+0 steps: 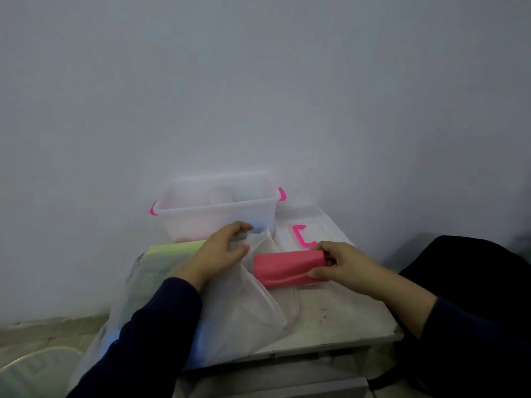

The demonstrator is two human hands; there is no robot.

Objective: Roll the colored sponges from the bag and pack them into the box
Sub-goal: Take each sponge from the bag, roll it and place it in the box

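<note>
Our right hand point(342, 264) has its fingers clamped on a rolled pink sponge point(287, 270) on the bench point(330, 317). Our left hand point(219, 251) pinches the translucent plastic bag point(244, 311), whose dark print is too blurred to read.

Both hands reach forward, left point(221, 251) pinching, right point(342, 264) curled in grip.

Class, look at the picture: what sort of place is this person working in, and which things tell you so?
Probably a plain room at home or a simple workspace: a small worn table pushed against a bare white wall, with a clear storage box on it.
</note>
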